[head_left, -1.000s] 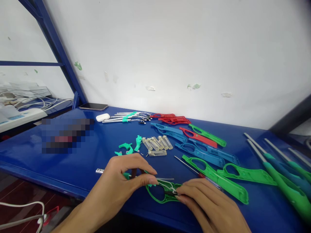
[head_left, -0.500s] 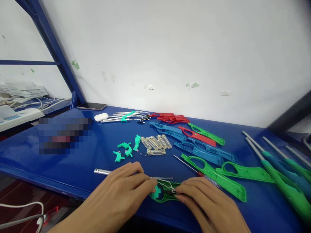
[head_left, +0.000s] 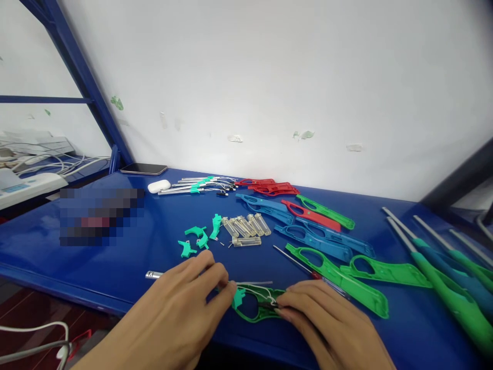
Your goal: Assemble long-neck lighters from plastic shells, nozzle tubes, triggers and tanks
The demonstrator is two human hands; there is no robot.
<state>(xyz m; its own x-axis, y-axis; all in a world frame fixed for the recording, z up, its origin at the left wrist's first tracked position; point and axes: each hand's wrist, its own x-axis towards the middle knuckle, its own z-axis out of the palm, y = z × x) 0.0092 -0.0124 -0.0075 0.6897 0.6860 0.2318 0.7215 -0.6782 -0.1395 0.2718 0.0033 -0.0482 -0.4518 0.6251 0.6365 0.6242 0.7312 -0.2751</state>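
Observation:
A green lighter shell half [head_left: 250,317] lies near the table's front edge with its hollow side up. My right hand [head_left: 327,324] is closed over its right end, fingertips at a small black igniter [head_left: 267,304] with white wires. My left hand [head_left: 181,308] is closed around a silver lighter tube [head_left: 153,275]; its end sticks out to the left of the hand. A teal plastic piece [head_left: 238,297] shows at my left fingertips, over the shell's left end. A thin clear tube [head_left: 254,282] runs behind the shell. My palms hide the rest of these parts.
Behind my hands lie teal triggers [head_left: 187,249], clear fuel tanks [head_left: 246,241] and wired tubes [head_left: 185,189]. Red [head_left: 311,215], blue [head_left: 311,241] and green shell halves [head_left: 339,280] spread right, beside a screwdriver [head_left: 295,259]. Finished-looking lighters [head_left: 435,272] lie far right; a phone [head_left: 144,168] lies back left.
My left hand has shifted slightly left with the tube, and the teal piece has moved left, uncovering more of the shell's loop. My right hand has stayed nearly in place.

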